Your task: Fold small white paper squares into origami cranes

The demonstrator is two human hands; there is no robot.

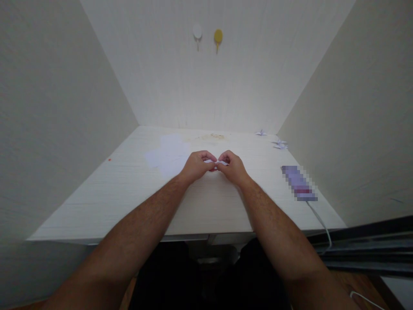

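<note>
My left hand [196, 165] and my right hand [232, 167] meet over the middle of a white desk [129, 189]. Both are closed in a pinch on a small piece of white folded paper [217, 162], which shows only as a sliver between the fingertips. The fingers of both hands curl inward and hide most of the paper. Both forearms reach in from the near edge of the desk.
Loose white paper sheets [167, 155] lie left of my hands. Small folded paper figures [280, 144] sit at the back right corner, another [260, 132] by the rear wall. A blurred-out flat device [299, 183] with a white cable [319, 219] lies at right. Two wall hooks [218, 38] hang above.
</note>
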